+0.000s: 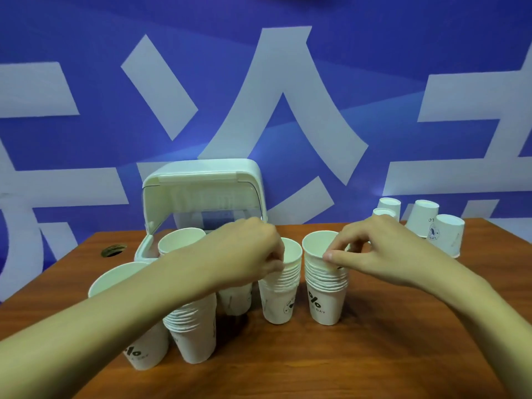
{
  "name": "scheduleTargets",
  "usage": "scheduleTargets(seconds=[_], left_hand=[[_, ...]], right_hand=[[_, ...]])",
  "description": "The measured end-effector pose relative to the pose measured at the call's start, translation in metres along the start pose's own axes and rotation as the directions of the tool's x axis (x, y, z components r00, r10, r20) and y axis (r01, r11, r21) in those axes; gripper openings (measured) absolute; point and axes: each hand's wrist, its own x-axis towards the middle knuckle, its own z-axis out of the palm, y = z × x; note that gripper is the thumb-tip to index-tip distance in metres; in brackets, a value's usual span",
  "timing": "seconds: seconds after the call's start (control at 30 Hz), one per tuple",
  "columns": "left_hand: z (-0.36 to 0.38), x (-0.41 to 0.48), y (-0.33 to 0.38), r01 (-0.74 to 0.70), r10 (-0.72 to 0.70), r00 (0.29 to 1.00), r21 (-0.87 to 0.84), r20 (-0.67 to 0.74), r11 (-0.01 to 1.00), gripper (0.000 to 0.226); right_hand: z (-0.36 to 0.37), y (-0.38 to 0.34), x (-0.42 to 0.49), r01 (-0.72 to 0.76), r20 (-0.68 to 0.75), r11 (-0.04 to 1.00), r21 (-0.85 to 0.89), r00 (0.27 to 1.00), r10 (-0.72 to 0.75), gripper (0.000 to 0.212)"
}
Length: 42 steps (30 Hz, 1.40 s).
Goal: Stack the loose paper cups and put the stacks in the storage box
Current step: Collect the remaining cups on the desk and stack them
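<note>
Leftmost, further cup stacks [195, 338] on the desk [388, 355], with the open-lidded storage box [201, 194] behind. Midway, left grip [256, 249] pinched on the rim of the middle stack [280, 298]; just beside, right grip [371, 249] pinched on the rim of the right stack [326, 295]. Far right, loose cups [449, 234] upside down, well apart.

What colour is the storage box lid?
White, plain, no print; the storage box lid shows best in the head view.
</note>
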Motion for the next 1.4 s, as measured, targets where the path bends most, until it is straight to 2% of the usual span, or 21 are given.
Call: scheduleTargets(seconds=[0.1,0.3,0.43,0.5,0.6,0.67,0.73,0.83,0.9,1.0,1.13,1.2,1.3,1.4], left_hand=[[0.009,0.008,0.001,-0.016,0.017,0.999,-0.012,0.039,1.000,0.022],[0.012,0.019,0.001,-0.045,0.043,0.996,0.021,0.081,0.999,0.012],[0.003,0.024,0.007,-0.042,0.029,0.984,0.070,0.175,0.997,0.021],[-0.014,0.029,0.007,-0.022,0.004,0.983,0.094,0.185,0.995,0.026],[-0.044,0.055,0.011,-0.032,0.024,0.998,0.139,0.058,0.990,0.026],[-0.056,0.085,0.022,-0.032,0.039,0.998,0.163,-0.044,0.986,0.026],[-0.053,0.126,0.040,-0.039,0.056,0.995,0.189,-0.085,0.981,0.028],[-0.024,0.188,0.074,-0.105,0.107,0.994,0.211,0.001,0.972,0.023],[-0.001,0.221,0.094,-0.144,0.131,0.989,0.224,0.070,0.964,0.019],[0.028,0.256,0.118,-0.157,0.133,0.983,0.205,0.124,0.966,0.034],[0.053,0.287,0.133,-0.137,0.114,0.984,0.173,0.136,0.975,0.040],[0.061,0.296,0.134,-0.095,0.075,0.987,0.135,0.142,0.986,0.051],[0.073,0.306,0.131,-0.021,-0.005,0.978,0.120,0.210,0.993,0.065],[0.080,0.311,0.126,0.038,-0.057,0.958,0.073,0.282,0.997,0.063]], right_hand=[[0.004,0.006,0.003,0.005,0.053,0.999,-0.042,0.999,-0.002,0.019],[0.011,0.014,0.009,-0.016,0.090,1.000,0.009,0.996,0.015,0.017],[0.013,0.017,0.009,-0.022,0.100,0.997,0.069,0.995,0.015,0.017],[0.010,0.016,0.009,0.006,0.066,0.997,0.082,0.998,-0.011,0.019],[-0.011,0.019,0.006,0.025,-0.127,0.979,0.205,0.992,0.001,0.021],[-0.028,0.038,0.005,-0.035,-0.280,0.981,0.191,0.956,0.088,0.021],[-0.040,0.074,0.005,-0.201,-0.368,0.977,0.067,0.905,0.212,0.022],[-0.038,0.141,0.000,-0.484,-0.399,0.851,-0.204,0.835,0.380,0.027],[-0.032,0.180,-0.010,-0.564,-0.393,0.779,-0.274,0.805,0.445,0.041],[-0.024,0.215,-0.017,-0.605,-0.394,0.752,-0.261,0.778,0.489,0.053],[-0.013,0.232,-0.014,-0.581,-0.392,0.776,-0.245,0.791,0.469,0.058],[-0.006,0.237,-0.011,-0.576,-0.387,0.787,-0.221,0.793,0.471,0.062],[0.001,0.245,-0.009,-0.590,-0.393,0.774,-0.229,0.784,0.481,0.057],[0.004,0.248,-0.008,-0.596,-0.386,0.762,-0.254,0.785,0.485,0.051]])
